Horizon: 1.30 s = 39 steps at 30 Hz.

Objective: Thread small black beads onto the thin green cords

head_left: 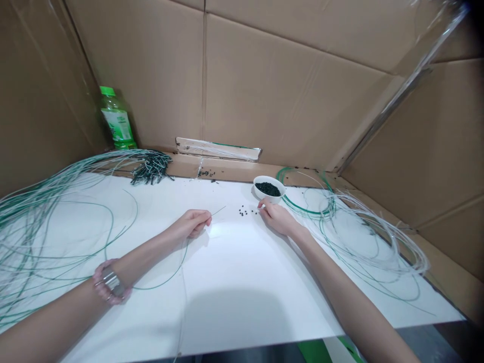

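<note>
My left hand pinches a thin green wire near its end. A short tip of the wire sticks out past the fingers to the right, and the rest curves down under my forearm. My right hand is at the near side of a white bowl full of small black pieces. Its fingertips are bent down together at the table beside several loose black pieces. Whether anything is between these fingertips is too small to make out.
Many green and white wires spread over the left side, their dark-tipped ends bunched at the back. Coiled wires lie on the right. A green bottle stands in the back left corner. Cardboard walls enclose the white tabletop.
</note>
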{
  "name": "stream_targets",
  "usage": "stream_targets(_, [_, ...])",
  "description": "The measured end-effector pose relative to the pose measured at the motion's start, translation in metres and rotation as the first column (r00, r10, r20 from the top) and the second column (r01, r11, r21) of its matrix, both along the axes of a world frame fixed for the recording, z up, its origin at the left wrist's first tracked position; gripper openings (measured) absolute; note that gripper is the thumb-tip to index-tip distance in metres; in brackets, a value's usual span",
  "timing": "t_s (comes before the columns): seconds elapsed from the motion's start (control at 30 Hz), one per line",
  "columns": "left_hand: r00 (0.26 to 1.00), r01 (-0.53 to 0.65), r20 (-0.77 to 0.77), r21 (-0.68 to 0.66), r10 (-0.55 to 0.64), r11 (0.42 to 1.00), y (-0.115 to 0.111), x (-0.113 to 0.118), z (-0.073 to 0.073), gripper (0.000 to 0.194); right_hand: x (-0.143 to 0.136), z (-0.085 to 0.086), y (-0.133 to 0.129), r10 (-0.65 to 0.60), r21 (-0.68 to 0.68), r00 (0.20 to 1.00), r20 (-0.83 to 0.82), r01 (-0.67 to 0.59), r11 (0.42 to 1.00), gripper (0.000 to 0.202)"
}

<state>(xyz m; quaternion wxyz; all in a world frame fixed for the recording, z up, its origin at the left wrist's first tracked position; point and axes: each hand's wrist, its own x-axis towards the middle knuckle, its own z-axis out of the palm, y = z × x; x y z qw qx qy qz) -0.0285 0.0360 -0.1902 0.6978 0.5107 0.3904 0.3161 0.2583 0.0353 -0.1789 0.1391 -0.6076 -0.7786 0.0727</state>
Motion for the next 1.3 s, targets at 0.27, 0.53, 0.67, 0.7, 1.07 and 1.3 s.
stream_targets(0.27, [1.000,0.008,-0.003,0.002,-0.008,1.000,0.001,-0.001,-0.003,0.040,0.015,0.020,-0.003,-0.076,0.153,0.995,-0.068,0.086,0.984,0.029])
stream_targets(0.53, [0.999,0.011,-0.038,-0.001,-0.011,1.000,0.001,0.000,0.001,0.045,0.031,0.019,0.001,-0.032,0.264,0.996,-0.087,0.054,0.963,0.022])
stream_targets(0.67, [0.998,0.017,-0.057,0.005,-0.016,1.000,0.001,0.000,0.001,0.049,0.010,0.005,-0.001,0.034,0.245,0.996,-0.077,-0.014,0.969,0.020])
stream_targets(0.7, [0.998,0.018,-0.061,0.007,-0.018,1.000,0.001,0.000,0.000,0.050,0.003,0.001,-0.001,0.046,0.235,0.996,-0.075,-0.028,0.972,0.021])
stream_targets(1.07, [0.996,0.016,-0.087,0.013,-0.015,1.000,0.003,0.001,0.001,0.054,-0.018,-0.016,0.011,0.006,0.091,0.996,-0.085,0.001,0.996,0.022])
stream_targets(1.3, [0.996,0.016,-0.089,0.022,-0.014,1.000,0.003,-0.002,-0.001,0.055,0.012,0.008,0.002,-0.029,-0.011,0.987,-0.157,0.027,1.000,0.022])
